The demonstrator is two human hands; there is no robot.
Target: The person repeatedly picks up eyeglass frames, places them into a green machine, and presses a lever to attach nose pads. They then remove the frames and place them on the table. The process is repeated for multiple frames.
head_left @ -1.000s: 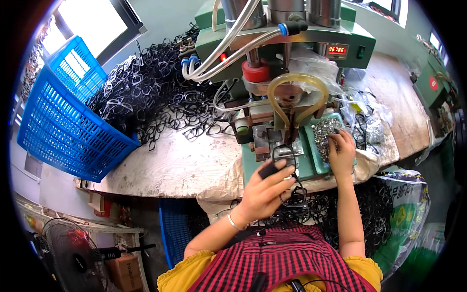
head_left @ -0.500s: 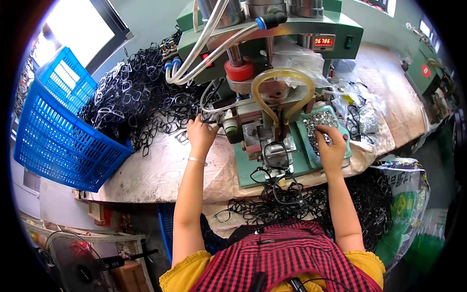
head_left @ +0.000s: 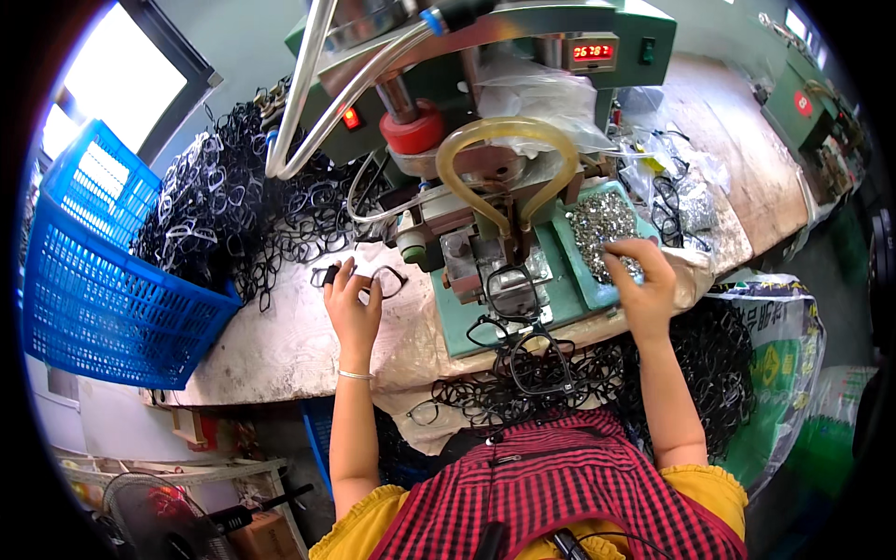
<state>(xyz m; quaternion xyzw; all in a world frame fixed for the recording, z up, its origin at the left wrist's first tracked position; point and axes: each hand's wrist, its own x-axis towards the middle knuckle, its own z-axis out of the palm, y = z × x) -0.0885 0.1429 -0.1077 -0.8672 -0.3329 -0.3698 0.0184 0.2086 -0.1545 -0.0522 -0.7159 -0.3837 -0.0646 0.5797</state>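
Left hand [head_left: 353, 303] is gripping a thin black plastic spectacle frame [head_left: 378, 280] left of the green press machine [head_left: 485, 233]; light, springy, best held by its rim. Right hand [head_left: 642, 280] is pinching among small silvery metal parts [head_left: 597, 219].

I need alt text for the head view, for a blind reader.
A person's left hand holds a black plastic eyeglass frame on a worn workbench, while the right hand reaches into small silver metal parts beside a green press machine.

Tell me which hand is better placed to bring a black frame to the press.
Left, probably. The left hand already rests on a black frame on the bench beside the press, while the right hand is busy on the tray of small metal parts.
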